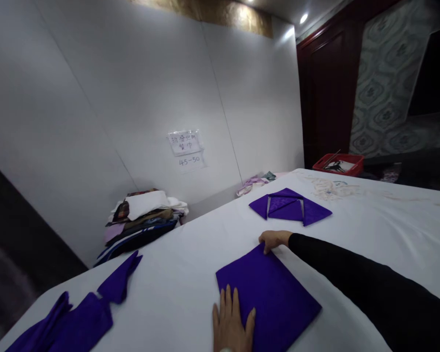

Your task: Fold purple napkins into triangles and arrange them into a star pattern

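A purple cloth napkin (275, 298), folded into a square, lies on the white-covered table (168, 293) in front of me. My left hand (230, 320) rests flat on its near left part, fingers spread. At its far corner, my right hand (273, 239) pinches the cloth between thumb and fingers; the sleeve on that arm is black. Just beyond the right hand sits another purple napkin (286, 209), folded into a shape with pointed ends. More purple folded cloths (84, 318) lie toward the left edge of the table.
Behind the table's far edge stands a stack of folded fabrics (144, 220), with lilac cloths (253, 185) farther right. Handwritten paper signs (186, 143) hang on the white wall. A red basket (357, 166) is at the back right, near a patterned stain (330, 188) on the tablecloth.
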Available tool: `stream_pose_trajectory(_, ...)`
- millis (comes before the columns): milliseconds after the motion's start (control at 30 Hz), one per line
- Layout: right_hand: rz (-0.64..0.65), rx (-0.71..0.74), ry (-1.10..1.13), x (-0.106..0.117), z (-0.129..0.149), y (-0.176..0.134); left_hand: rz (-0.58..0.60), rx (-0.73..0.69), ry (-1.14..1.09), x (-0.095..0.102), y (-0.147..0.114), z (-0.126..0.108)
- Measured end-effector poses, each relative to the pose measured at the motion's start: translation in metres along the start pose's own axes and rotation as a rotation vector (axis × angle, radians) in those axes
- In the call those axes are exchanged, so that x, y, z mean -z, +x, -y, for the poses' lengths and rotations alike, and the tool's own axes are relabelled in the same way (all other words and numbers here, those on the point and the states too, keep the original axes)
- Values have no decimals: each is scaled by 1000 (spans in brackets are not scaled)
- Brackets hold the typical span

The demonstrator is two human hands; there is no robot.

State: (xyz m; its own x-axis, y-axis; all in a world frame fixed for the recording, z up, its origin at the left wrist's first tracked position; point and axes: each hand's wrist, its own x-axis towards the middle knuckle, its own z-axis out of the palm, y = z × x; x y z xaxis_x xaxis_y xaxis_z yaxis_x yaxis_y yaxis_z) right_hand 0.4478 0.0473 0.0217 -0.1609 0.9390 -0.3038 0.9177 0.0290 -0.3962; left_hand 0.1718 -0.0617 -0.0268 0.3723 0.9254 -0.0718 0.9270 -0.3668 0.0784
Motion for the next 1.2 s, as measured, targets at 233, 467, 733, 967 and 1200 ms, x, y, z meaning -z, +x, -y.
stream_pose_trajectory(233, -5, -19, 238, -6, -11, -13, -14, -9, -114, 18, -10, -8)
stream_pose_trajectory(467, -26, -81, 566, -15, -17, -29, -16, -332, -247, 30, -44, -45)
stream_pose_trajectory(733, -49, -101, 792, -19, -28, -57, 32, -454, -320, 13, -60, -64)
stream_pose_trajectory(967, -53, -145, 970, -28, -36, -98, -208, -430, -108, 11, -31, -12)
stream_pose_trajectory(1200, 124, -59, 1131, -63, -2, -144, -444, -523, 0, 14, -5, 89)
